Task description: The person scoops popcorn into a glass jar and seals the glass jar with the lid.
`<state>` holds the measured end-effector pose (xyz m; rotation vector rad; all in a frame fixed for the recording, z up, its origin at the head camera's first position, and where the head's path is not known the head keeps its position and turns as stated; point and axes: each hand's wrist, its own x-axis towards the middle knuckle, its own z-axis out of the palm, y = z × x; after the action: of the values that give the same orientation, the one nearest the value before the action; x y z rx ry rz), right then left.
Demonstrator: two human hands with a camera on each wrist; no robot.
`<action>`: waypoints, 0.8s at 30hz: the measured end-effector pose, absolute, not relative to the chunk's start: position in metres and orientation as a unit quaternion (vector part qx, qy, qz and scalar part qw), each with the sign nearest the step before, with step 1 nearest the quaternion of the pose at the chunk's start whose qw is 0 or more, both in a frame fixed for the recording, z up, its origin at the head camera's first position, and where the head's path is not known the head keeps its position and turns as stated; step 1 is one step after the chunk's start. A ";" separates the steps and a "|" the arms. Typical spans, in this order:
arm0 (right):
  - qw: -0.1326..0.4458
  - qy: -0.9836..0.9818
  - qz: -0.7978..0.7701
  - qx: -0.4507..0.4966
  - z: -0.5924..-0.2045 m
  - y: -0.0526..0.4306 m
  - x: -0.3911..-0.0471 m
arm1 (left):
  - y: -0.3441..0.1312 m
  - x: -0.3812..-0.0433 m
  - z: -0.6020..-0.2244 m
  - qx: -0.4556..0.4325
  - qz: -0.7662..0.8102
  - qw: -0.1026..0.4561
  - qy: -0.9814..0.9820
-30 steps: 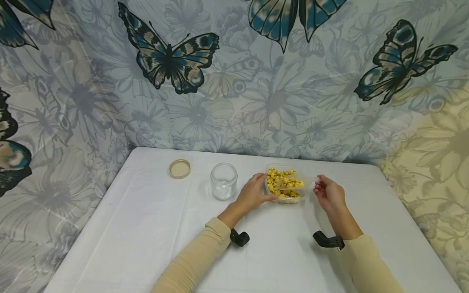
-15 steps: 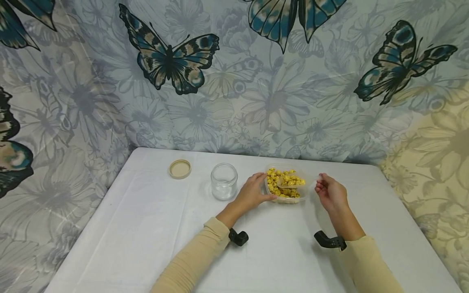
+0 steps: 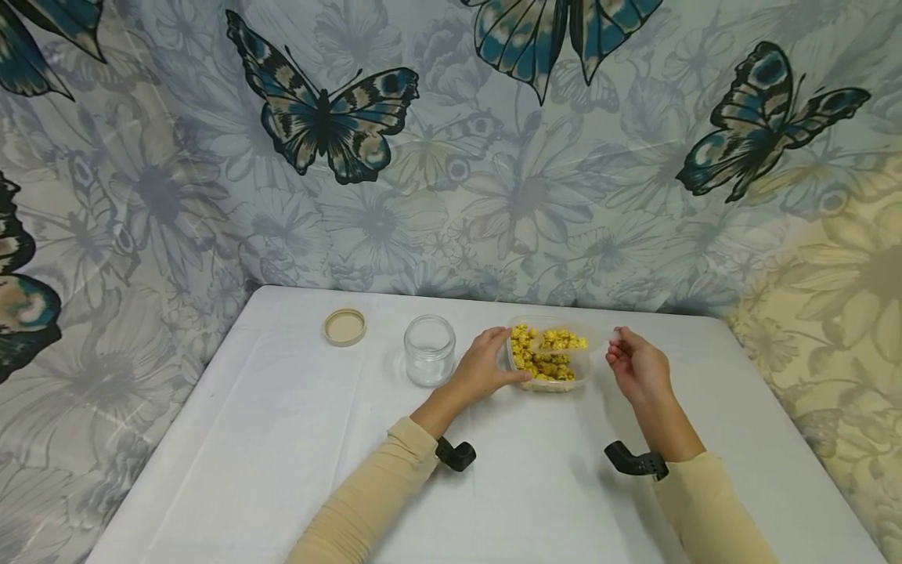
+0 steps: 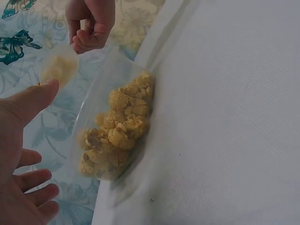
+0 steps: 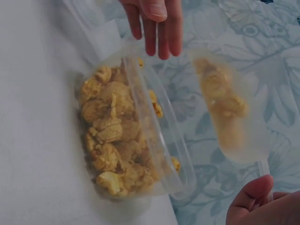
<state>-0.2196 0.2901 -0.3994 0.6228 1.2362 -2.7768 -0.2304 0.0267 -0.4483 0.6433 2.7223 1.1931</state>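
My right hand (image 3: 643, 374) pinches the thin handle of a clear plastic scoop (image 5: 246, 143) between thumb and fingers. Yellow popcorn (image 5: 220, 89) lies in the scoop, which is raised over a clear plastic tub (image 3: 557, 385). Through the tub's walls more popcorn (image 4: 115, 129) shows, piled inside. At the tub's left side is my left hand (image 3: 475, 370), thumb toward the front and the fingers toward the back, spread and nearly straight. In the left wrist view its thumb overlaps the scoop, and the fingers stand apart from the tub.
Left of the tub a clear glass jar (image 3: 430, 352) stands uncovered. Farther left a round beige lid (image 3: 344, 327) lies on the white-covered table (image 3: 268, 470). A butterfly-patterned cloth wall (image 3: 451, 204) rises behind the table. Each wrist wears a black camera band (image 3: 636, 460).
The scoop of popcorn has risen a little from the tub, with my right hand moving slightly up. My left hand has shifted slightly up and left beside the tub.
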 end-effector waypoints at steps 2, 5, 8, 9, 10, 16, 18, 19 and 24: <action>0.018 0.396 -0.897 0.197 -0.397 0.290 -0.219 | 0.026 -0.230 -0.446 0.213 0.392 0.046 0.894; 0.014 0.390 -0.900 0.192 -0.394 0.289 -0.219 | 0.025 -0.229 -0.442 0.214 0.394 0.043 0.893; 0.014 0.381 -0.906 0.185 -0.391 0.288 -0.219 | 0.024 -0.229 -0.436 0.213 0.397 0.043 0.892; 0.015 0.380 -0.907 0.181 -0.390 0.287 -0.219 | 0.024 -0.228 -0.434 0.213 0.395 0.042 0.893; 0.016 0.376 -0.909 0.177 -0.389 0.287 -0.218 | 0.024 -0.228 -0.432 0.213 0.395 0.041 0.893; 0.020 0.370 -0.915 0.161 -0.384 0.288 -0.218 | 0.023 -0.226 -0.424 0.211 0.389 0.034 0.896; 0.020 0.369 -0.916 0.159 -0.383 0.287 -0.218 | 0.023 -0.226 -0.422 0.209 0.392 0.034 0.895; 0.019 0.369 -0.916 0.159 -0.383 0.287 -0.218 | 0.022 -0.227 -0.421 0.208 0.394 0.035 0.894; 0.022 0.364 -0.918 0.155 -0.383 0.285 -0.220 | 0.021 -0.226 -0.418 0.204 0.398 0.037 0.893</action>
<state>-0.2198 0.2853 -0.3827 0.4803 1.1263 -2.8443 -0.2257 0.0205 -0.4181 0.6271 2.7430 1.2226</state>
